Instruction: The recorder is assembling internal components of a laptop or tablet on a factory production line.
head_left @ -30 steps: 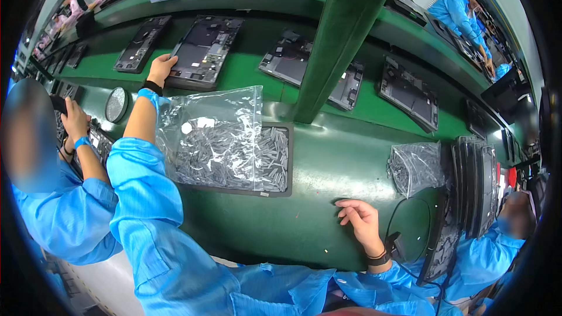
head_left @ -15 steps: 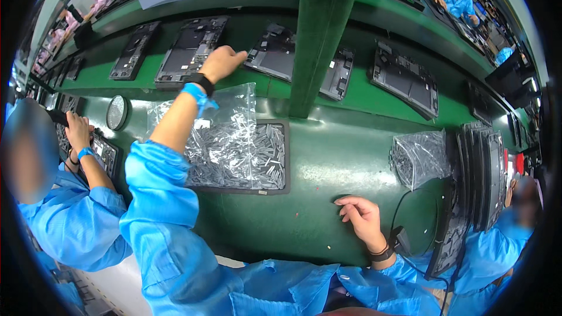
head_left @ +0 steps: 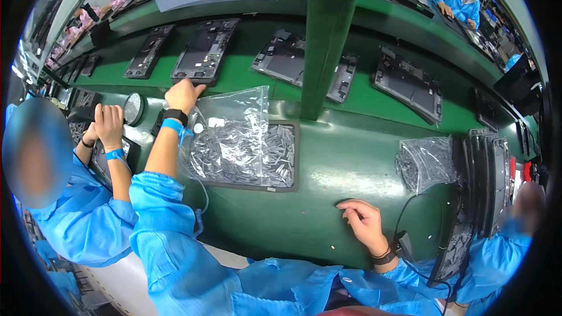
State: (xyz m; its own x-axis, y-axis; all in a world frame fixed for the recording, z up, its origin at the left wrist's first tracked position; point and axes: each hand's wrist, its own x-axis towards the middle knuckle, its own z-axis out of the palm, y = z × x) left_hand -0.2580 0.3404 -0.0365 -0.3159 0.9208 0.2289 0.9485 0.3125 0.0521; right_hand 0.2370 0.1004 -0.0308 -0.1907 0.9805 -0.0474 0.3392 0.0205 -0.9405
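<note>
Your left grip [head_left: 182,98] sat near the opened tablet chassis [head_left: 201,52], hold unclear, right grip [head_left: 364,222] slack, empty above the worktop [head_left: 333,182]; exposed circuitry [head_left: 219,48] seemed to want edge-only handling.

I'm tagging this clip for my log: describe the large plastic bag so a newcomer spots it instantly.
Find the green post rising from the bench. To its left is a dark tray of grey strips, largely covered by a clear, shiny bag. Unlike the smaller bag right of the post, this one lies over a tray.
</note>
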